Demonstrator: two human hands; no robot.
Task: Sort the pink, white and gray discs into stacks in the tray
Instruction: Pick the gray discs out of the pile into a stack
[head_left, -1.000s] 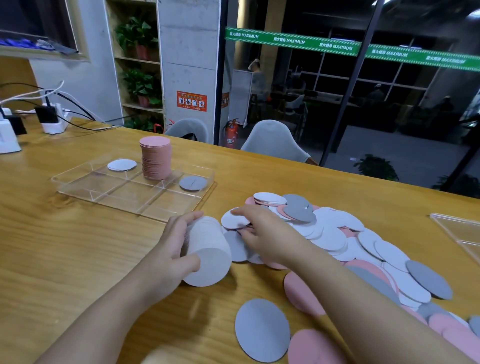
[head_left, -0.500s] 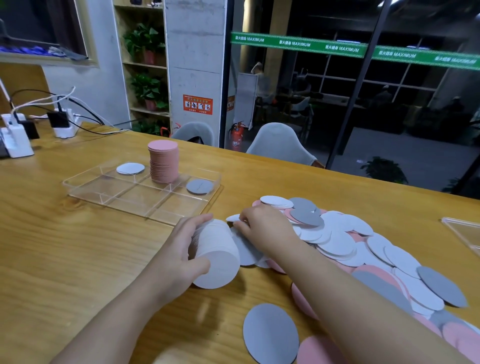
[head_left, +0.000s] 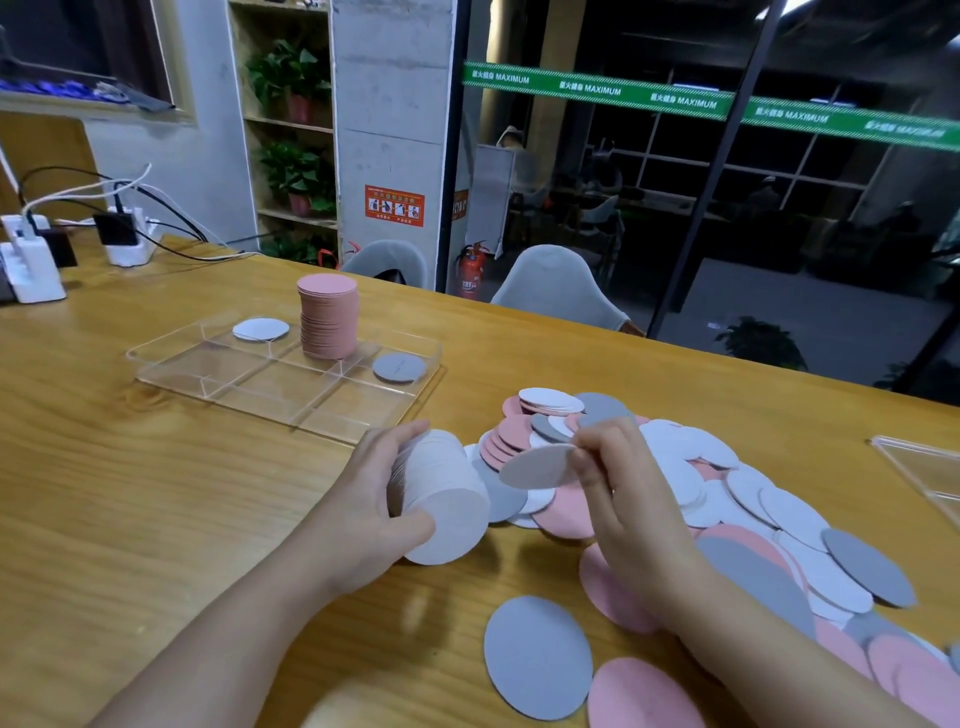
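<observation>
right hand (head_left: 613, 467) now lifted off the pile (head_left: 727, 499) pinching a white disc (head_left: 537, 466), left hand (head_left: 374, 499) gripping white stack (head_left: 441, 493)

We see both forearms reaching forward from the lower edge. The left hand (head_left: 371, 499) lies on its side, fingers and thumb curled round a held bundle. The right hand (head_left: 618, 486) is raised, fingertips (head_left: 584, 449) pinching a thin piece.

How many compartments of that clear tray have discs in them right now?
3. In the clear plastic tray, the back row holds a flat white disc at left, a tall pink disc stack in the middle, and a flat gray disc at right.
</observation>
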